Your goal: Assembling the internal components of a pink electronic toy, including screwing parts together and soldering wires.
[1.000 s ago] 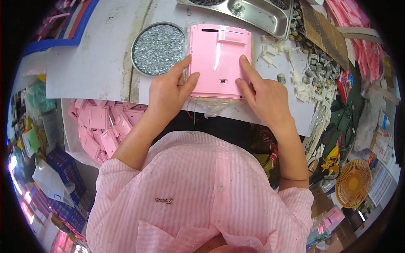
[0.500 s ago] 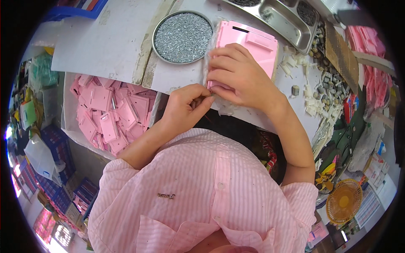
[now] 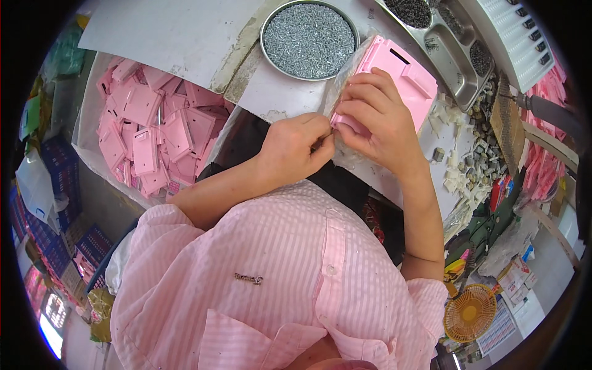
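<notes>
A pink plastic casing [image 3: 404, 77], with a dark slot and a raised rectangular block, lies tilted on crinkled clear plastic sheeting [image 3: 353, 69]. My right hand [image 3: 377, 117] lies over its near-left part, fingers curled on the face and thumb close to the near-left corner. At that corner is my left hand [image 3: 297, 147], its fingers closed in a pinch. Whatever sits between those fingertips is too small and covered to make out. Just beyond the hands is a round metal dish [image 3: 308, 78] full of small silver pins or screws [image 3: 308, 40].
On the left, a white box [image 3: 83, 132] holds many pink plastic parts [image 3: 176, 132]. A steel compartment tray [image 3: 447, 52] with dark small pieces stands far right, beside a white tray [image 3: 502, 46]. Loose white and metal parts [image 3: 478, 148] litter the table's right side.
The whole view has shifted, so the table items appear higher and the casing farther right. Both hands stay at the casing's near-left corner, with my left fingertips now pressed closer to it.
</notes>
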